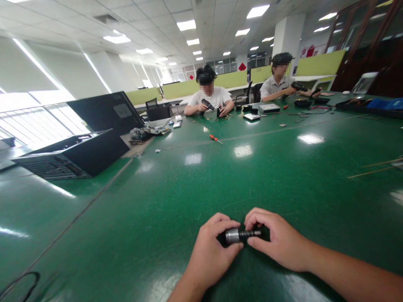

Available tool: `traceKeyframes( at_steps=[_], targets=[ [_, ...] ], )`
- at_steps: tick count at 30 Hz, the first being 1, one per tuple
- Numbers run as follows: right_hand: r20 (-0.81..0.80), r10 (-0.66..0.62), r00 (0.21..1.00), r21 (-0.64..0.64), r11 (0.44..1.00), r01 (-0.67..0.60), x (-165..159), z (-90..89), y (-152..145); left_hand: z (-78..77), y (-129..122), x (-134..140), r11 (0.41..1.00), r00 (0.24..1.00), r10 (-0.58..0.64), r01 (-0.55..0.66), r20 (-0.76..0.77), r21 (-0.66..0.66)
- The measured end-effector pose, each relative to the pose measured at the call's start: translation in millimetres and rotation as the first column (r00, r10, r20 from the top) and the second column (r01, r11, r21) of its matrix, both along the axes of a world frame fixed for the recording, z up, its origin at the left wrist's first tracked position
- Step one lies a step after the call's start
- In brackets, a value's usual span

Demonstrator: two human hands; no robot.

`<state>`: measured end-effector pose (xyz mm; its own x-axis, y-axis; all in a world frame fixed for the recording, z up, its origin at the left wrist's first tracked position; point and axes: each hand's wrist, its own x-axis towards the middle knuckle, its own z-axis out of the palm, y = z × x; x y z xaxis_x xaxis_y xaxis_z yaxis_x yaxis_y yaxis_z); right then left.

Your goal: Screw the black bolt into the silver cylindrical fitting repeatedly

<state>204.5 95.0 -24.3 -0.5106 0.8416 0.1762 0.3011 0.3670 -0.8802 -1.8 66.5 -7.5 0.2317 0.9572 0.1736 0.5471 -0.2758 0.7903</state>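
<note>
A small cylindrical metal part (233,235) with a silver body and a narrower dark, ringed shaft lies almost level just above the green table (151,201). My left hand (212,243) is closed round its thick silver end, thumb below and fingers above. My right hand (277,237) is curled at the thin end, with the thumb and forefinger on either side of the shaft. The shaft's bright tip points right, into the hollow of that hand. The left palm hides the part's rear end.
An orange-handled screwdriver (214,137) lies farther off. At left stands an open black computer case (75,153) beside circuit boards (157,130). Two people across the table hold power drills (208,104). Thin rods (371,171) lie at right, and a black cable (34,277) at lower left.
</note>
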Motion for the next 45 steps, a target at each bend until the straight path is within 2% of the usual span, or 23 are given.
traceKeyframes(
  at_steps=[45],
  targets=[
    [0.053, 0.004, 0.999, 0.001, 1.0, -0.004, 1.0, 3.5, -1.6, -0.9, 0.2, -0.2, 0.999, 0.999, -0.032, 0.033, 0.003, -0.038]
  ],
)
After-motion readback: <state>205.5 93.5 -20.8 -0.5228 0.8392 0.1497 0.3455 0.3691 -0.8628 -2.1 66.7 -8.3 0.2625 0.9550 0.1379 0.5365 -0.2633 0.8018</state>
